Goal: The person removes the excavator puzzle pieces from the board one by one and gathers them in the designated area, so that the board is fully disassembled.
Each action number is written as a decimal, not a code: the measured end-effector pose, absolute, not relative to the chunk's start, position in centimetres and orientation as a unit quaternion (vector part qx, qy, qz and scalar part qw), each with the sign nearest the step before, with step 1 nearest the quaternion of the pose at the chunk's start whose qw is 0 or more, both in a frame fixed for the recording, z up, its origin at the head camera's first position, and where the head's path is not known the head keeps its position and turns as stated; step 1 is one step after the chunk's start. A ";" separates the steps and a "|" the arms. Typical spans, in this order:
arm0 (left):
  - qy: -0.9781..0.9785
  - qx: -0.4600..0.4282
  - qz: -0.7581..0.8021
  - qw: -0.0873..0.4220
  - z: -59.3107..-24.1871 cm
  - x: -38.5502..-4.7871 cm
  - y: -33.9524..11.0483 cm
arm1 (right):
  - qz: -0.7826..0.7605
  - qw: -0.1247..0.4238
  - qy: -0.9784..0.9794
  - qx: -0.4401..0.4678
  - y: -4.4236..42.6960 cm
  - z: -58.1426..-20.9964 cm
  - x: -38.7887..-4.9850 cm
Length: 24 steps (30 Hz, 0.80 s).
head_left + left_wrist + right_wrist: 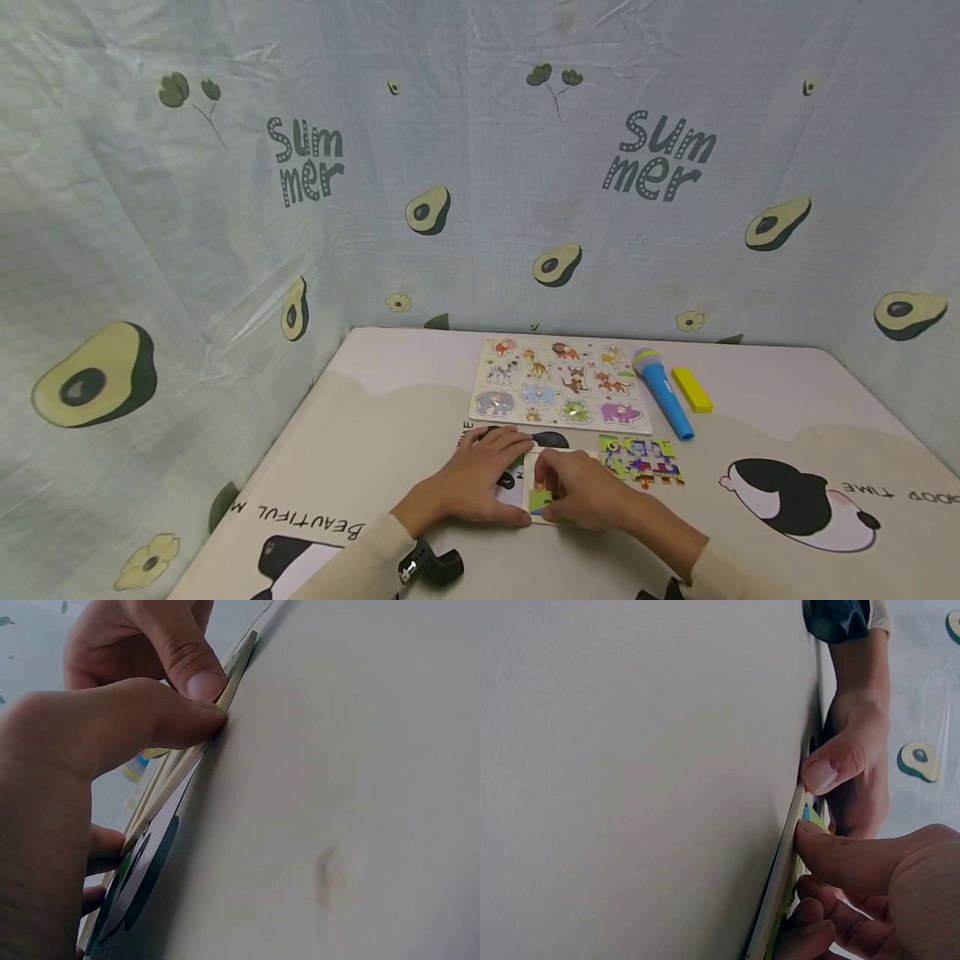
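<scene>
A small wooden jigsaw tray [527, 483] lies on the table in front of the person, with a green and blue puzzle piece [537, 500] at its lower left. The left hand [480, 479] rests along the tray's left side, its thumb against the near corner and its fingers reaching the far edge. Over the tray, the right hand [588, 492] pinches the puzzle piece between thumb and curled fingers, covering most of the tray. In the right wrist view, the right thumb [832, 851] lies at the tray's rim, next to the left thumb [829, 772].
Right of the tray lie several joined colourful puzzle pieces [641, 458]. Behind are an animal peg-puzzle board [555, 427], a blue toy microphone [667, 396] and a yellow block [692, 390]. An avocado-print curtain [480, 150] encloses the printed table [375, 417].
</scene>
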<state>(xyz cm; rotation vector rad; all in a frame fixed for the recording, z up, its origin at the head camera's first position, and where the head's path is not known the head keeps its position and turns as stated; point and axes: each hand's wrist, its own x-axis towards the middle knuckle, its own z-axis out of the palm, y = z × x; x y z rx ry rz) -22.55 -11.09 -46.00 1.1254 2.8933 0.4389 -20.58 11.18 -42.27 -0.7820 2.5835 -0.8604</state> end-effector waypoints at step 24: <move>0.924 0.357 0.138 0.004 -46.1 -22.6 -11.0 | -0.421 0.162 0.852 -0.268 13.8 -41.4 -20.7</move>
